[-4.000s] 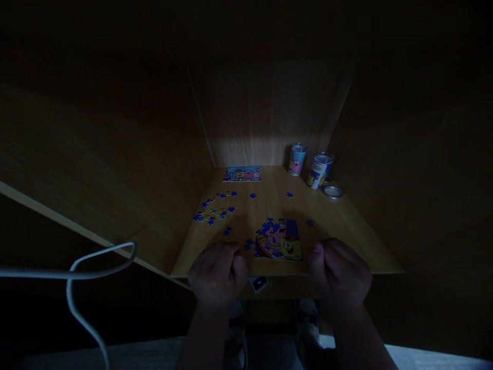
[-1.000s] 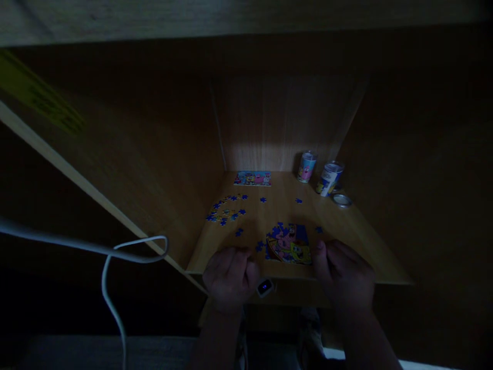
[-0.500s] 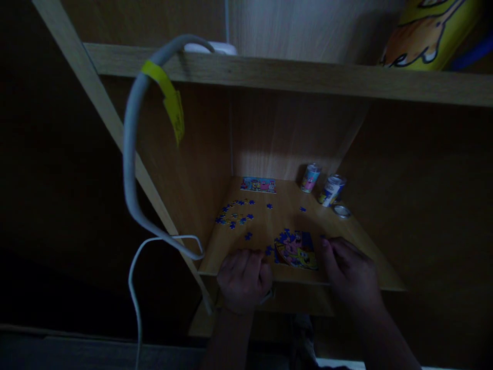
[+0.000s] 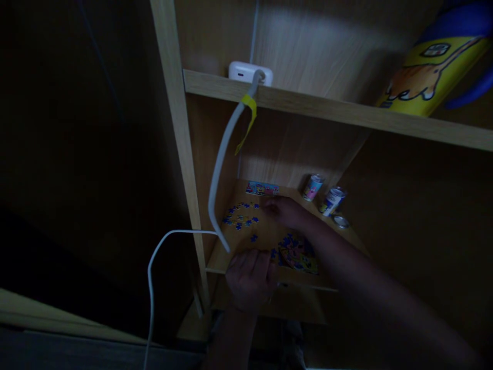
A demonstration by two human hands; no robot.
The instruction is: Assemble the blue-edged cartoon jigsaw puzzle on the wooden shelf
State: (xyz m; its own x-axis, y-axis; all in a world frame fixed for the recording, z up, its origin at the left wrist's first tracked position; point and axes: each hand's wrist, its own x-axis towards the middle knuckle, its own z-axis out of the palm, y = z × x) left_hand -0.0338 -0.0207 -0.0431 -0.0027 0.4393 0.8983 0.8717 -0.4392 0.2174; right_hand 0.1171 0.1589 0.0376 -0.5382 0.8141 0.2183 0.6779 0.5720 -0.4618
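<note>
A partly joined cartoon jigsaw puzzle [image 4: 296,256] lies near the shelf's front edge, its right side covered by my right forearm. My right hand [image 4: 284,211] is farther back, fingers drawn together over the board; what they hold, if anything, is hidden. Left of it, loose blue and yellow puzzle pieces [image 4: 239,225] lie in a rough ring. My left hand [image 4: 249,277] rests curled at the front edge, left of the puzzle, with its grip hidden. Between that hand and the ring lies one blue puzzle piece [image 4: 253,238]. A cartoon picture strip [image 4: 262,188] lies at the back.
Two small printed cans [image 4: 313,187] stand at the back right, with a round lid [image 4: 340,221] in front. A thick grey cable [image 4: 221,169] hangs from a white device [image 4: 242,72] on the upper shelf. A yellow bottle [image 4: 419,77] stands up there too.
My right hand has moved from the puzzle's right side back and left, toward the loose pieces. The left hand stays at the edge. The whole view has shifted and tilted.
</note>
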